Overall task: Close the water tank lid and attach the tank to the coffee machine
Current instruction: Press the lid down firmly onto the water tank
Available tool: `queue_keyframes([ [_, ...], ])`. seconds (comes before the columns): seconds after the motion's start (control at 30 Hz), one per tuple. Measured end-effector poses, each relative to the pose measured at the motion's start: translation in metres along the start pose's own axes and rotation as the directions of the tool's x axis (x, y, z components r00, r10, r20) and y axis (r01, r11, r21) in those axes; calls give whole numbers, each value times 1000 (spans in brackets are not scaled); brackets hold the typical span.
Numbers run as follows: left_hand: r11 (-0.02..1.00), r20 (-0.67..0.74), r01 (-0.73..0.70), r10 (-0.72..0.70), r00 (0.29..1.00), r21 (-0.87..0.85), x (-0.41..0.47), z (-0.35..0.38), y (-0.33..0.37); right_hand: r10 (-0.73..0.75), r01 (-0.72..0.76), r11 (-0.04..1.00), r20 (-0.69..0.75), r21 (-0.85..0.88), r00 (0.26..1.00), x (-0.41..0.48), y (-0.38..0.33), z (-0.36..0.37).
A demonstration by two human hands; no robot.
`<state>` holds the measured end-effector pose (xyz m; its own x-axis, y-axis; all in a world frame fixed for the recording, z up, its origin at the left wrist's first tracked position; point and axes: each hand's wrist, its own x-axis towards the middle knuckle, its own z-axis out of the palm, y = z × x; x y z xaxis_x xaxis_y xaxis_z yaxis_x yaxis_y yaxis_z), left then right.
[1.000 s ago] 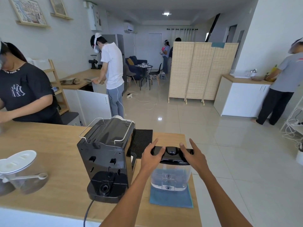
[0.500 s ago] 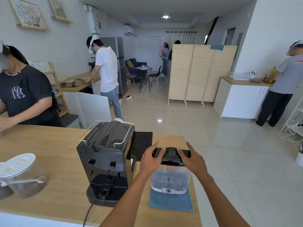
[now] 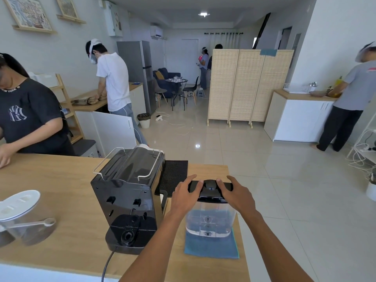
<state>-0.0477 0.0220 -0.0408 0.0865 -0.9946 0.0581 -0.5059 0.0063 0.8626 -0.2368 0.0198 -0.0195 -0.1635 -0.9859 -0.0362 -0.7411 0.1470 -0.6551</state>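
Both your hands lie flat, fingers spread, on the black lid [image 3: 210, 190]: left hand [image 3: 184, 197], right hand [image 3: 237, 195]. Water tank [image 3: 209, 219] stands on the blue cloth [image 3: 211, 248], just right of the coffee machine [image 3: 127, 200], on the worktop [image 3: 61, 200].

Both hands [image 3: 184, 198] [image 3: 237, 195] on black tank lid [image 3: 210, 189] (tank [image 3: 210, 220] beside coffee machine [image 3: 128, 198])

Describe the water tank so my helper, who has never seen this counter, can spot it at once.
On the wooden counter, look just right of the black coffee machine. The water tank stands on a blue cloth, both hands on its black lid. It is the only clear container with a black top.
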Motion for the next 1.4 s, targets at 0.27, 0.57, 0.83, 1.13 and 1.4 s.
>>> queue_keyframes([
  [0.27, 998, -4, 16, -16, 1000, -58, -1, 4, 0, 43, -36, 996, -82, 80, 996, 1, 2, 12],
  [0.57, 998, 120, -42, 36, 992, 50, -7, -7, -7, -184, 204, 968, -136, 148, 973, -8, 31, 16],
  [0.83, 978, 258, -147, 105, 960, 149, -13, -18, -12, -357, 330, 901, 50, 280, 933, -5, 57, 7],
  [1.13, 991, 134, -136, 134, 982, 12, -34, -12, -17, -426, 418, 873, -24, 253, 904, -17, 59, 6],
  [1.4, 980, 71, -198, 198, 978, -7, -65, -46, -2, -484, 494, 838, -105, 230, 869, -56, 26, -15],
])
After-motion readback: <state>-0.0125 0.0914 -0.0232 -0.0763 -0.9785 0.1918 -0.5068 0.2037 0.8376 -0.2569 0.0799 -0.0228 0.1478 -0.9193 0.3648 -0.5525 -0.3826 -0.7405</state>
